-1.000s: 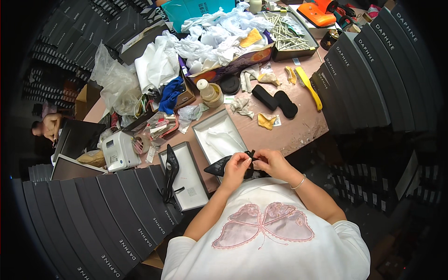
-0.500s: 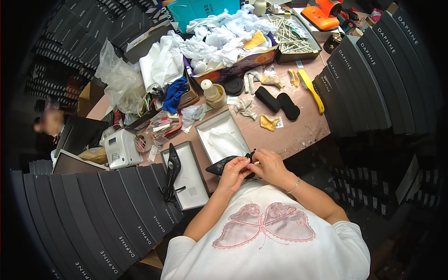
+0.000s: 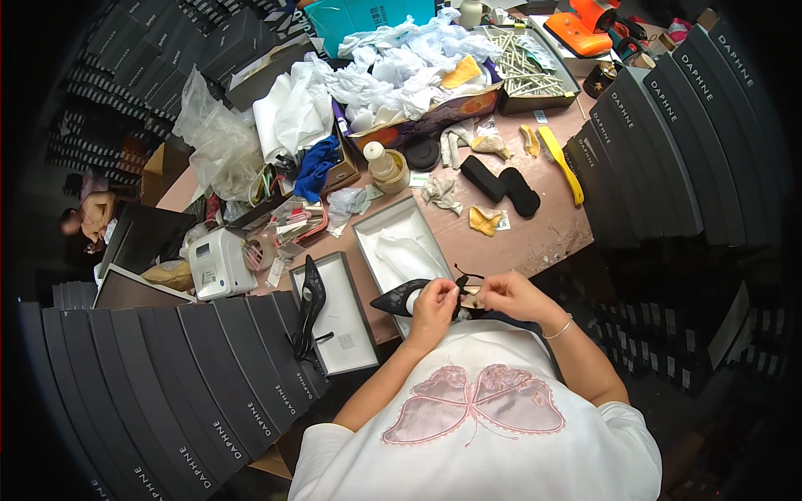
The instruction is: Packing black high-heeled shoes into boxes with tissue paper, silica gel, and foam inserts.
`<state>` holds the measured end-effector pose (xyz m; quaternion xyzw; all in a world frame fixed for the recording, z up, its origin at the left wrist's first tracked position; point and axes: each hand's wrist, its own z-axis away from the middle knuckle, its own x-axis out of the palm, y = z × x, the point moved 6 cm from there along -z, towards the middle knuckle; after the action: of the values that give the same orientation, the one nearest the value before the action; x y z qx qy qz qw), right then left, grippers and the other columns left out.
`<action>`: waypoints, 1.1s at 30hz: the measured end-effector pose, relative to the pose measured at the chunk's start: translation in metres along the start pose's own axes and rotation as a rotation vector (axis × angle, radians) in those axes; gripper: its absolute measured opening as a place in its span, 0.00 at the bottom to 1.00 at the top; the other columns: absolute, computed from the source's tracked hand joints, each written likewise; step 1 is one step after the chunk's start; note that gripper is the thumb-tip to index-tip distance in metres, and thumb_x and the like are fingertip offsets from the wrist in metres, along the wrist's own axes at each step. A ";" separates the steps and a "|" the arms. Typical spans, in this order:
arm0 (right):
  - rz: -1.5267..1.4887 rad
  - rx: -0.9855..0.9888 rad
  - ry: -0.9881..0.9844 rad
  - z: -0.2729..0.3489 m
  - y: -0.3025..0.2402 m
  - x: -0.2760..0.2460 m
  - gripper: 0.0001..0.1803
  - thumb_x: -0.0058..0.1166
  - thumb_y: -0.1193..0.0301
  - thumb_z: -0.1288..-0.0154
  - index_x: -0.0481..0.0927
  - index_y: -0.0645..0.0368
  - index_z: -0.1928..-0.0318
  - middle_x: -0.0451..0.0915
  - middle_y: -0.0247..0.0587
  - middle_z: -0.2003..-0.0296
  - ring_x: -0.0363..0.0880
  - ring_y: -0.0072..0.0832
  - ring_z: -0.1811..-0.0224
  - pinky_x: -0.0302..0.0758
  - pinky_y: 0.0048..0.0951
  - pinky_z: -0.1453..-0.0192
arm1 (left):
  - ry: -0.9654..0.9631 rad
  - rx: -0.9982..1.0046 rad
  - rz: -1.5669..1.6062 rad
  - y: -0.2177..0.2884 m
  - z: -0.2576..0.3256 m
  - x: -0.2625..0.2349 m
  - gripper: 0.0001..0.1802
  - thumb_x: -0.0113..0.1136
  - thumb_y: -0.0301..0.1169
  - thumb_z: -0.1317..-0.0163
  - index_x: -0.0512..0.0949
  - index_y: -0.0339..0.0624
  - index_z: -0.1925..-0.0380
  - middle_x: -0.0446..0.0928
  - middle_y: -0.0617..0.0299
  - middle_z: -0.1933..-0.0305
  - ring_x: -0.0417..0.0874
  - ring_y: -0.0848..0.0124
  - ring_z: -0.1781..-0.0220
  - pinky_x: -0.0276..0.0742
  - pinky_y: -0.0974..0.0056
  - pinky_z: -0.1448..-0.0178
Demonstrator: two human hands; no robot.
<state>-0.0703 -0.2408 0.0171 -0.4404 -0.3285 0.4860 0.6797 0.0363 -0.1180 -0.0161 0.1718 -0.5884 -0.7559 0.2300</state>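
A black lace pointed shoe lies in front of me with its toe to the left and white stuffing inside. My left hand is closed at the shoe's back part, pinching a thin black strap. Just to the right, my right hand has its fingers pinched together by the strap's other side; the exact grip is partly hidden. Between the hands a bit of beige inner lining shows. The matching black shoe rests in a white-lined box part to the left.
A grey shoebox with white tissue stands beyond the shoe. Black shoe pads, a yellow shoehorn and a glue jar are on the pink table. Stacked dark shoeboxes flank both sides. Another person sits far left.
My hands have parted: the right hand has moved to the right, away from the left. The black strap now stands out between them.
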 end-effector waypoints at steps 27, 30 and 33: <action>0.013 -0.134 0.026 0.017 -0.024 -0.030 0.08 0.55 0.72 0.34 0.79 0.67 0.63 0.79 0.33 0.70 0.75 0.16 0.67 0.72 0.21 0.62 | 0.061 -0.234 0.364 -0.022 -0.005 -0.024 0.02 0.53 0.23 0.36 0.74 0.37 0.65 0.78 0.63 0.66 0.81 0.75 0.65 0.78 0.71 0.61; -0.115 -0.094 -0.068 0.013 -0.020 -0.031 0.12 0.51 0.69 0.31 0.79 0.67 0.63 0.82 0.36 0.68 0.79 0.18 0.66 0.75 0.23 0.60 | 0.041 -0.323 0.635 -0.020 -0.001 -0.015 0.04 0.50 0.24 0.34 0.74 0.39 0.62 0.79 0.62 0.63 0.82 0.74 0.63 0.79 0.70 0.57; 0.183 0.239 -0.241 0.015 -0.019 -0.025 0.19 0.47 0.61 0.28 0.80 0.66 0.62 0.83 0.38 0.70 0.80 0.21 0.71 0.75 0.23 0.64 | 0.028 -0.348 0.682 -0.019 0.002 -0.014 0.05 0.49 0.27 0.32 0.74 0.39 0.61 0.79 0.61 0.61 0.82 0.72 0.60 0.79 0.69 0.54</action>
<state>-0.0841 -0.2627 0.0403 -0.3232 -0.3061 0.6304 0.6359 0.0444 -0.1048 -0.0343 -0.0652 -0.4714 -0.7220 0.5022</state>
